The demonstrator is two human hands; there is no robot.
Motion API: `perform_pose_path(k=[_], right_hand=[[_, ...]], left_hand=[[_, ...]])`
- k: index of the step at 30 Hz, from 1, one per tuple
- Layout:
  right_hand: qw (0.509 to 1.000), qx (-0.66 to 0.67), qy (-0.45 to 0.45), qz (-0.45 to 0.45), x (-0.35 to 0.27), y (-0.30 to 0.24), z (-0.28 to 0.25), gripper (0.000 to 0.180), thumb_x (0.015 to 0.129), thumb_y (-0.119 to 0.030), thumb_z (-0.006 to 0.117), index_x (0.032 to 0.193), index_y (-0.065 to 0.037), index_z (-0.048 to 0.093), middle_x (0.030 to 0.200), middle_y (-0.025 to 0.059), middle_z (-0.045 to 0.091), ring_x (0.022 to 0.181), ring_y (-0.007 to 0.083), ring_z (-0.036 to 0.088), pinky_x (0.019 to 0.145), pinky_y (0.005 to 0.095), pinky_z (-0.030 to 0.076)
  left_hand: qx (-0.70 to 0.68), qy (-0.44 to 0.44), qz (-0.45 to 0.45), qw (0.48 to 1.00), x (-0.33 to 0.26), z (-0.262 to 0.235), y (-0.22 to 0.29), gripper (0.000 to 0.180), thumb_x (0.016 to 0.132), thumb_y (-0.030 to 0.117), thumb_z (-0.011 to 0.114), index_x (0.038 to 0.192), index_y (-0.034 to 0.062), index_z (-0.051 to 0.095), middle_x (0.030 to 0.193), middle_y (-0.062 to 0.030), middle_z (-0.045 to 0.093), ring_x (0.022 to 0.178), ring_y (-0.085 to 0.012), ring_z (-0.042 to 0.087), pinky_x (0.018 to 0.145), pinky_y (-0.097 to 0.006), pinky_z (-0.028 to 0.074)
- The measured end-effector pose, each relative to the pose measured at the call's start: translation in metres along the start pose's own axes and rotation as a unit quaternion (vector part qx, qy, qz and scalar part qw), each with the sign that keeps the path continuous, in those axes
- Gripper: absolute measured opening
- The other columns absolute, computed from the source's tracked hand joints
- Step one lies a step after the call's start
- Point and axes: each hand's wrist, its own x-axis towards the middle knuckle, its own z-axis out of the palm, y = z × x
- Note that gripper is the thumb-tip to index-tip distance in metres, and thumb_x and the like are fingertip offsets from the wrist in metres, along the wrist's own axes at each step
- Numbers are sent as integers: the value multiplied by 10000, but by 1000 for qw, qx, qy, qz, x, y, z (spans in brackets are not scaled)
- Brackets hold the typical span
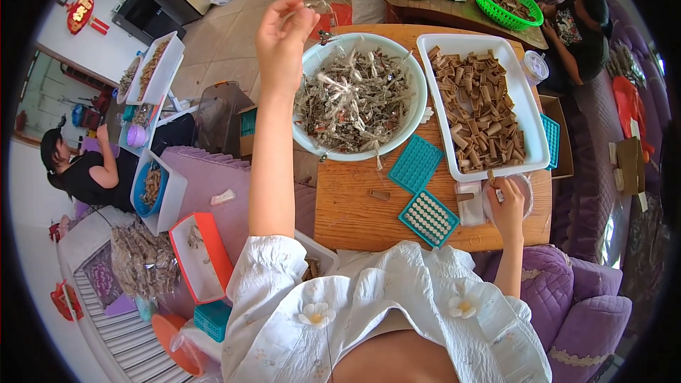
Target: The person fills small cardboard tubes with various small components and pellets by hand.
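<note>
My left hand (282,46) is raised beside the light-blue round basin (418,117), its fingers pinched on a thin wire strand (325,23) with a dark end. Bundles of pale, stringy wires with small dark parts (358,96) heap up in that basin. Low by the front edge of a white tray (525,113), my right hand (508,204) is closed on a small brown tube (491,176). Similar brown tubes (479,99) lie piled in the tray. Right of my right hand is a clear round lid or dish (526,191), partly covered by it.
On the wooden table (347,206) are a teal grid rack (416,163), another teal rack with white round pieces (429,218) and a lone brown tube (380,194). A green basket (507,1) stands far right near a seated person (578,35). Another person (92,170) sits at left.
</note>
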Motion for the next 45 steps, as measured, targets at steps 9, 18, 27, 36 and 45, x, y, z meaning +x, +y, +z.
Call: perform_pose_path(k=[9, 18, 27, 36, 45], right_hand=[[999, -8, -26, 28, -11, 8, -10, 89, 692, -28, 581, 756, 0, 527, 707, 120, 531, 669, 293, 515, 591, 338, 403], [941, -180, 250, 142, -49, 110, -169, 287, 738, -25, 576, 1016, -38, 506, 874, 101, 545, 783, 204, 533, 707, 304, 435], [847, -275, 400, 218, -91, 206, -339, 322, 869, -315, 425, 1054, -79, 539, 791, 59, 586, 670, 131, 548, 613, 256, 437], [915, -156, 313, 199, -98, 215, -275, 253, 874, -263, 434, 958, -43, 527, 687, 28, 502, 596, 103, 481, 549, 241, 407], [924, -255, 220, 181, -127, 170, -235, 200, 857, -144, 440, 969, -8, 533, 840, 135, 601, 692, 209, 584, 609, 300, 451]], left_hand=[[470, -160, -104, 862, -73, -50, -34, 302, 785, 82, 533, 1082, 34, 511, 1110, -104, 523, 983, -216, 530, 782, -309, 448], [260, 220, -236, 910, -318, -57, 6, 128, 806, 71, 522, 918, 7, 519, 815, -29, 541, 698, -76, 496, 631, -196, 413], [262, 180, -293, 902, -247, -43, -5, 197, 852, 141, 465, 1025, 62, 516, 799, -15, 561, 572, -26, 452, 469, -163, 357], [653, 33, -319, 686, -117, -75, -81, 344, 787, 376, 475, 869, 56, 571, 823, -151, 600, 807, -324, 561, 682, -384, 426], [607, 15, 14, 795, -69, -39, -46, 168, 762, 124, 543, 883, 10, 520, 767, -150, 590, 719, -274, 589, 610, -332, 448]])
